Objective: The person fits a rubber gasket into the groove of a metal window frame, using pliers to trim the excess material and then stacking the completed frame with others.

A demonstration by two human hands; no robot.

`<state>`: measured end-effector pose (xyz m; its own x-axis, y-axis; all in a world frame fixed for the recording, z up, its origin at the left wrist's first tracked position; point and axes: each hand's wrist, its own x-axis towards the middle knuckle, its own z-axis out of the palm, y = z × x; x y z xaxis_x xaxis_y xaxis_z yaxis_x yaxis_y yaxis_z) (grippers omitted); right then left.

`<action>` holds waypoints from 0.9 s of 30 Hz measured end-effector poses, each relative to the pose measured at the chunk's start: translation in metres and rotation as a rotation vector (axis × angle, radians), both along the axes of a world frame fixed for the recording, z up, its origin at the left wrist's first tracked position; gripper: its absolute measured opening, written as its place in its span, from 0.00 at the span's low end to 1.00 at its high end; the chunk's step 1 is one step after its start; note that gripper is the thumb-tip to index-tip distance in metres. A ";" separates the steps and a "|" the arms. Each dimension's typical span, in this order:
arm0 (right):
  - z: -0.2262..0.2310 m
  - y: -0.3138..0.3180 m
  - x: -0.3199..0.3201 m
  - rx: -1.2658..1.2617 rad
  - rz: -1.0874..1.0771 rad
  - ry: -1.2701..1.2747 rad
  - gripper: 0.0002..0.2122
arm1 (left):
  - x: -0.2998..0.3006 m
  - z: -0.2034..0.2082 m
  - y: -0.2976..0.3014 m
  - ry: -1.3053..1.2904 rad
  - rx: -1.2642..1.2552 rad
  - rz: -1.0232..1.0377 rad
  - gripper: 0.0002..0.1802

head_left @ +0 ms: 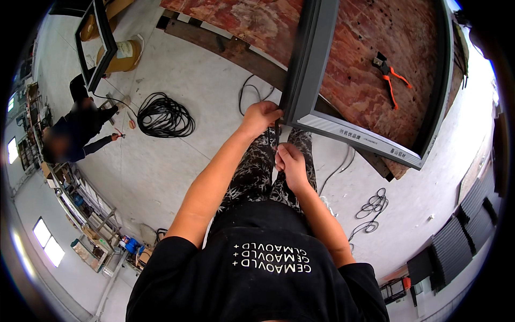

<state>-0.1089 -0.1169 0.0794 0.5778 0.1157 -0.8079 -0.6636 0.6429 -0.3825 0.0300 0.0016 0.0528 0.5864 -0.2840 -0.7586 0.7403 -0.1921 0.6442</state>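
A dark grey metal window frame (307, 70) lies on a red marbled board (354, 59), its near corner overhanging toward me. Right at that corner, my left hand (259, 118) is closed in a pinch on a thin black strip (277, 133), next to the frame's left edge. Lower and closer to my body, my right hand (292, 167) has its fingers closed on the lower part of the same strip. How the strip meets the frame is hidden. Pliers with orange handles (387, 76) rest on the board inside the frame.
Coiled black cord (165, 115) lies on the pale floor, and looser loops (373, 206) lie at the right. At the left a person (80, 126) crouches beside another dark frame (110, 48) and a yellowish bucket (122, 56). Cluttered shelves (86, 214) line the left wall.
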 end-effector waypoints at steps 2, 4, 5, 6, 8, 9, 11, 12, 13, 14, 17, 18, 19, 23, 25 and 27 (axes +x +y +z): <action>0.011 -0.002 0.003 -0.410 0.141 -0.125 0.08 | 0.001 -0.002 0.006 0.017 -0.053 -0.029 0.07; 0.025 -0.006 0.010 -0.740 0.263 -0.234 0.08 | -0.005 -0.007 0.013 0.007 -0.074 -0.077 0.07; 0.029 -0.010 0.014 -0.869 0.313 -0.283 0.08 | -0.007 -0.010 0.014 0.004 -0.062 -0.092 0.07; 0.030 -0.014 0.018 -1.000 0.358 -0.333 0.08 | -0.007 -0.009 0.014 -0.003 -0.052 -0.110 0.06; 0.026 -0.020 0.026 -1.151 0.362 -0.455 0.08 | -0.008 -0.007 0.013 -0.015 -0.031 -0.144 0.05; 0.025 -0.023 0.031 -1.217 0.356 -0.509 0.08 | -0.008 -0.005 0.015 0.068 -0.100 -0.074 0.05; 0.021 -0.029 0.035 -1.320 0.386 -0.579 0.08 | -0.010 -0.002 0.020 0.234 -0.237 0.069 0.07; 0.019 -0.031 0.034 -1.358 0.423 -0.580 0.08 | -0.012 0.001 0.020 0.244 -0.238 0.083 0.08; 0.016 -0.033 0.032 -1.396 0.460 -0.582 0.08 | -0.017 0.007 0.020 0.254 -0.240 0.097 0.09; 0.012 -0.035 0.030 -1.434 0.497 -0.583 0.08 | -0.021 0.010 0.020 0.264 -0.241 0.111 0.10; 0.002 -0.037 0.029 -1.480 0.489 -0.584 0.09 | -0.036 0.004 0.016 0.168 -0.272 0.056 0.13; 0.000 -0.038 0.030 -1.487 0.487 -0.593 0.08 | -0.040 0.002 0.013 0.179 -0.268 0.107 0.13; -0.001 -0.038 0.031 -1.495 0.484 -0.601 0.08 | -0.044 -0.001 0.009 0.190 -0.265 0.158 0.14; -0.006 -0.042 0.032 -1.486 0.436 -0.672 0.07 | -0.048 -0.001 0.003 0.256 -0.283 0.268 0.14; -0.001 -0.044 0.033 -1.453 0.419 -0.810 0.08 | -0.048 0.003 0.002 0.273 -0.288 0.299 0.13; 0.005 -0.045 0.034 -1.439 0.430 -0.902 0.09 | -0.049 0.004 0.004 0.298 -0.303 0.337 0.13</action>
